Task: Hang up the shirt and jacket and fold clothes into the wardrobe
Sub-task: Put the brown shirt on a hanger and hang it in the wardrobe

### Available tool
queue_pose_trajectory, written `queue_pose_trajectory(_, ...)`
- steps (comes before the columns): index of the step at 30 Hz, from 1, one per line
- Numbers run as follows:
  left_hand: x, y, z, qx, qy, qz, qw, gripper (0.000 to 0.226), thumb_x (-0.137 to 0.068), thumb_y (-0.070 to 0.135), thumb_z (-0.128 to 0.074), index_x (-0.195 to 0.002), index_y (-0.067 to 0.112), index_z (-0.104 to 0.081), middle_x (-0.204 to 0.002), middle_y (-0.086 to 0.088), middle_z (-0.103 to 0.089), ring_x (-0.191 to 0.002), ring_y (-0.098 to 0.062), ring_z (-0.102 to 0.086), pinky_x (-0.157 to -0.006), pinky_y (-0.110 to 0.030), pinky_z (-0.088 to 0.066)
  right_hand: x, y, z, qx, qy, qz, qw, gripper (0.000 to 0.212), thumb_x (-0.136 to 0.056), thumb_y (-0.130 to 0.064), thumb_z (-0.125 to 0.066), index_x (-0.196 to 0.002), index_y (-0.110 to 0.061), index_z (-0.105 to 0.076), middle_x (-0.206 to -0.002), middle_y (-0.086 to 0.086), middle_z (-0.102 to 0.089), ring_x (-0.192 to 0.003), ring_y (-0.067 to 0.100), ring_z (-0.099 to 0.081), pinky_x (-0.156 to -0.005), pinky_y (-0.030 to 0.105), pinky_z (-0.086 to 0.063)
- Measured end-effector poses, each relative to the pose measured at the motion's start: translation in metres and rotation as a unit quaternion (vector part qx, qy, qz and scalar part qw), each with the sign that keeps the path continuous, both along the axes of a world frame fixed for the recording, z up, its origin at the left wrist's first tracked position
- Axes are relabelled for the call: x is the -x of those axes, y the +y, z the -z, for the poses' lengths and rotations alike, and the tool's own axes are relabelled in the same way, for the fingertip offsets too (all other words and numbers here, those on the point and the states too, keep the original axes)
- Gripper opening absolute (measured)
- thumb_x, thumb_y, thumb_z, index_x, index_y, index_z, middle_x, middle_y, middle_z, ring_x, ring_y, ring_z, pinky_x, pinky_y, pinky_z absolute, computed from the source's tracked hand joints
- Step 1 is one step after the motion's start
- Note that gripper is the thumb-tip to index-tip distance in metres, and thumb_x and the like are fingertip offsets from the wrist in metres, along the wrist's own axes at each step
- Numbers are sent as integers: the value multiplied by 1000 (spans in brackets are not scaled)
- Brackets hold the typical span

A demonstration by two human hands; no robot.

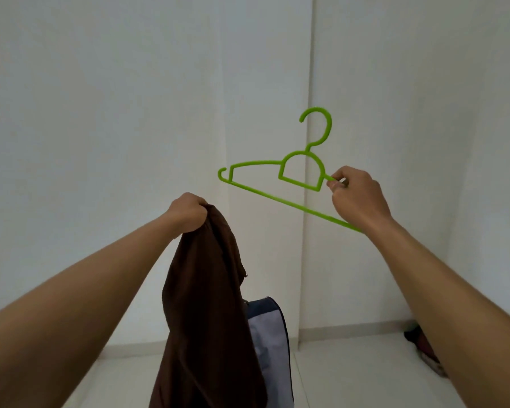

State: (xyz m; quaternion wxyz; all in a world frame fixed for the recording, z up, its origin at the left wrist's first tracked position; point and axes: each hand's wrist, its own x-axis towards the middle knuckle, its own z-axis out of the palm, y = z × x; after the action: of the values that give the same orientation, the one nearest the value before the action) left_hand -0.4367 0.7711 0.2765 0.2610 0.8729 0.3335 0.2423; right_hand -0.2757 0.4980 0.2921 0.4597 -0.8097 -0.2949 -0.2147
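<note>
My left hand (189, 214) is raised in front of me, fist closed on the top of a dark brown garment (206, 313) that hangs straight down from it. To the right and slightly higher, my right hand (355, 195) pinches the right arm of a bright green plastic hanger (280, 184), hook pointing up. The hanger's left end reaches toward the brown garment without touching it. Behind the garment's lower part, a navy and light grey piece of clothing (270, 337) shows partly.
White walls meet in a corner (306, 201) straight ahead, with a pale floor (351, 375) below. A dark item with reddish and patterned parts (421, 346) lies on the floor at the right, partly hidden by my right forearm.
</note>
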Motion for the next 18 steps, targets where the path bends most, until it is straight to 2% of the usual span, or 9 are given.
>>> queue_pose_trajectory(2,10,-5,-3,30,-28,-10,999,33,-92,1,-36,-106,2,-66,-106,-14,-64,-94,-29,-59,-77,-35,-49,9,-4,-4,-1,-4,-3,1000,9,-97,-29,-57,-94,-26,-65,-89,4,-68,-93,32,-61,-80,39,-50)
queue_pose_trajectory(3,14,-8,-6,34,-37,-26,998,28,-93,4,-35,-100,0,-62,-102,-15,-62,-89,-27,-57,-72,-34,-45,14,-5,-6,-2,-5,-5,1000,9,-97,-29,-57,-94,-26,-65,-88,4,-67,-92,31,-60,-80,39,-50)
queue_pose_trajectory(5,19,-10,-13,26,-38,-39,998,24,-94,15,-41,-98,-1,-59,-103,-16,-61,-90,-28,-57,-73,-34,-42,22,-9,-8,-3,-6,-6,1000,10,-97,-29,-57,-94,-26,-66,-85,2,-67,-90,30,-60,-78,38,-48)
queue_pose_trajectory(8,32,-13,-21,53,15,11,998,44,-78,45,-69,-99,6,-67,-99,-8,-66,-92,-25,-62,-78,-35,-49,37,-16,-9,-4,-3,-6,1000,11,-97,-28,-56,-96,-24,-67,-84,1,-66,-89,30,-60,-76,37,-47)
queue_pose_trajectory(10,41,-14,-22,-6,108,47,993,53,-66,52,-84,-98,11,-73,-95,-4,-70,-91,-22,-66,-82,-35,-55,46,-22,-9,-3,-1,-2,1000,11,-98,-28,-57,-95,-24,-66,-81,0,-65,-88,30,-61,-75,37,-48)
queue_pose_trajectory(12,45,-17,-17,-67,152,59,984,49,-69,49,-85,-101,12,-75,-90,-2,-71,-90,-22,-66,-81,-34,-55,56,-28,-7,-1,-1,3,1000,11,-97,-28,-56,-94,-25,-66,-81,-1,-65,-87,30,-61,-75,37,-48)
queue_pose_trajectory(15,50,-26,-9,-70,87,51,992,34,-85,41,-73,-94,8,-73,-83,-3,-65,-86,-22,-61,-68,-29,-45,66,-37,-3,4,3,10,1000,10,-97,-29,-56,-94,-26,-65,-82,-1,-67,-86,29,-62,-75,37,-48)
queue_pose_trajectory(18,63,-32,-5,-39,50,45,997,34,-91,34,-65,-85,1,-68,-82,-8,-62,-79,-23,-56,-61,-31,-43,76,-43,1,14,3,16,1000,10,-97,-29,-56,-93,-27,-65,-82,-1,-67,-88,29,-62,-76,37,-47)
